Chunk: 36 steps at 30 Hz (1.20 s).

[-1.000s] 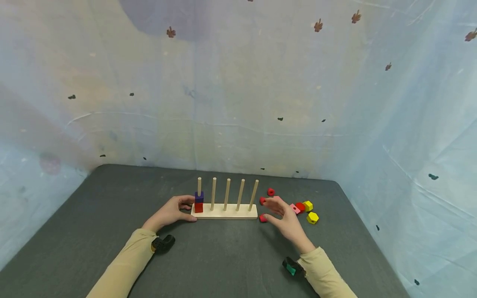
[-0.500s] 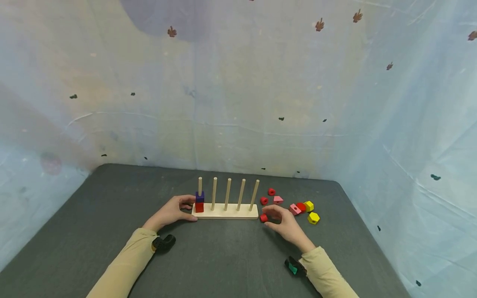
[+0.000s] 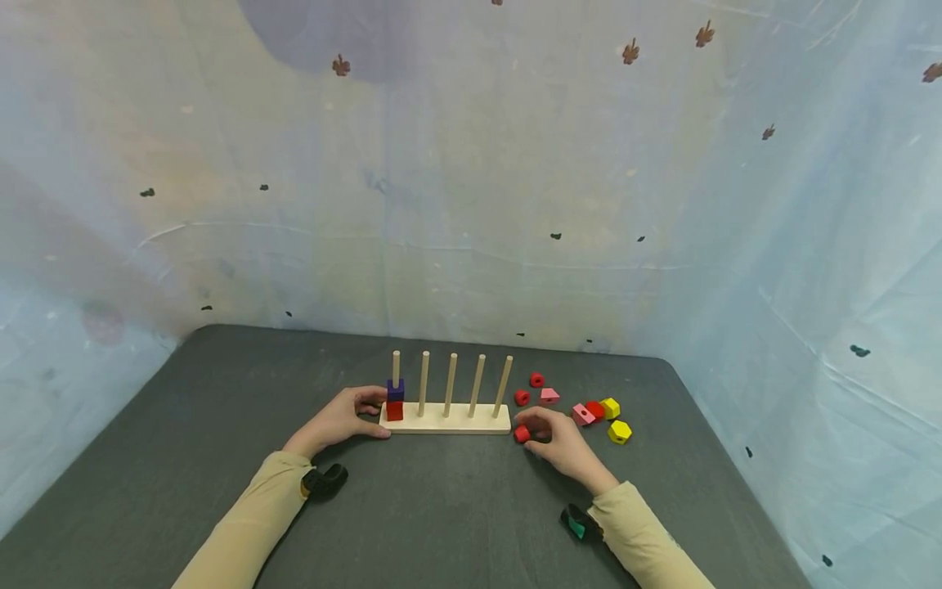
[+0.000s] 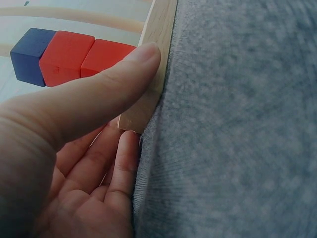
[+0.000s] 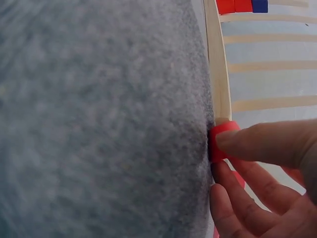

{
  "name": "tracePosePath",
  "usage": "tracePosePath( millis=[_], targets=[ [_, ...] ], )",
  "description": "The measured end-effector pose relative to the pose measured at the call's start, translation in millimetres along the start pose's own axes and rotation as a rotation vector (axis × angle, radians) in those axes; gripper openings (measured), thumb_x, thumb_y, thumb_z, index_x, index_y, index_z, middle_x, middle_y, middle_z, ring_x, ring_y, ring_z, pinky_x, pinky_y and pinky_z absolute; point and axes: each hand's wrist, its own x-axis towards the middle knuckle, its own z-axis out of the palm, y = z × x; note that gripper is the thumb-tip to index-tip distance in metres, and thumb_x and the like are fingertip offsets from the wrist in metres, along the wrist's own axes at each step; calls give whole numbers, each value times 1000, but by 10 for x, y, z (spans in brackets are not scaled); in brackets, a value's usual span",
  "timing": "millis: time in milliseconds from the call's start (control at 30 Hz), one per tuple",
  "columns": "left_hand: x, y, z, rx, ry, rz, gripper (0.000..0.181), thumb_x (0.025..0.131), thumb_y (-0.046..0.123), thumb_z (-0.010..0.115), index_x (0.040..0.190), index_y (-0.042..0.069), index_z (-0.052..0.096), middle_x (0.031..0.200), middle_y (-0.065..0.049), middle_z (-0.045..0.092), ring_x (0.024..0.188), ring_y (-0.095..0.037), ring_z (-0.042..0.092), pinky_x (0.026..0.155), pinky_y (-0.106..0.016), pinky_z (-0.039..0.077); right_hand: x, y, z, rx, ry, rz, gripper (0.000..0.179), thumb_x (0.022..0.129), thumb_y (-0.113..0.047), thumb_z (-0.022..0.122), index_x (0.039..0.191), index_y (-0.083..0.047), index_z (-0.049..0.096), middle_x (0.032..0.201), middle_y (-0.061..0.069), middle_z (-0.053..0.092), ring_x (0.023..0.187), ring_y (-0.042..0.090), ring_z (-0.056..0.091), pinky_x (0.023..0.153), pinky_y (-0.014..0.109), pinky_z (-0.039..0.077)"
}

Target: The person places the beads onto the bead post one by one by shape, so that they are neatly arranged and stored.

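A pale wooden peg board point(image 3: 445, 421) with several upright pegs lies on the dark table. Two red cubes point(image 4: 67, 58) and a blue cube point(image 4: 32, 56) are stacked on its leftmost peg. My left hand point(image 3: 342, 419) grips the board's left end, thumb along the front edge and fingers behind. Just beyond the board's right end, my right hand point(image 3: 561, 444) pinches a small red bead point(image 5: 224, 141) between thumb and fingers, low at the table surface. The bead's far side is hidden by the fingers.
Behind the right hand lie two more red beads, one nearer point(image 3: 522, 397) and one farther point(image 3: 536, 379), and a pink bead point(image 3: 549, 396). Farther right are another pink bead point(image 3: 583, 415), a red disc-like bead point(image 3: 595, 411) and two yellow beads point(image 3: 620, 432). A printed curtain point(image 3: 471, 204) hangs behind.
My right hand has come down and slightly nearer, closing its thumb and fingers on the red bead, which has shifted slightly. The pink bead behind is uncovered. My left hand stays on the board.
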Motion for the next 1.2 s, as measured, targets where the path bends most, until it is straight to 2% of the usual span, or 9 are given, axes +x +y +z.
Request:
tracePosePath(
  millis=[300,467,700,867,1000,1100,1200],
  targets=[
    [11,-14,6,-1,4,-6,77,68,20,88,133,0,53,127,-16,58,108,-26,58,94,-44,47,11,-32,-29,-31,-32,21,33,81,4,72,112,-7,66,107,4,66,93,17,62,80,39,54],
    [13,-12,10,6,2,-5,75,68,20,88,132,0,54,126,-15,58,108,-26,58,94,-43,47,7,-48,-64,-18,-3,14,31,81,3,73,110,-8,67,106,3,65,91,17,63,80,37,54],
    [12,-11,3,5,2,-1,75,68,19,88,132,0,54,126,-16,58,108,-26,58,94,-44,47,13,-128,-220,169,39,3,33,82,5,72,114,2,64,110,13,65,94,27,64,82,38,55],
    [10,-10,5,5,7,-9,76,68,20,88,132,0,53,127,-15,58,107,-26,57,94,-44,47,19,-245,-371,284,63,1,35,84,2,71,117,6,61,115,21,61,97,35,62,82,32,54],
    [8,-5,6,3,8,-6,76,68,21,88,132,0,53,127,-16,58,107,-26,57,94,-45,47,49,-356,-467,331,89,10,37,85,-3,72,120,4,61,118,22,60,100,35,63,81,29,55],
    [9,-8,7,4,8,-4,76,68,21,88,132,0,53,127,-15,58,107,-26,57,95,-44,47,76,-455,-517,368,105,41,39,86,-12,73,123,-2,62,119,17,61,103,31,63,83,33,54],
    [9,-8,13,4,9,-3,76,68,21,88,132,0,53,127,-15,58,107,-26,57,94,-44,47,100,-555,-547,423,114,71,41,87,-20,73,124,-8,63,119,14,62,106,33,61,85,39,53]
  ],
)
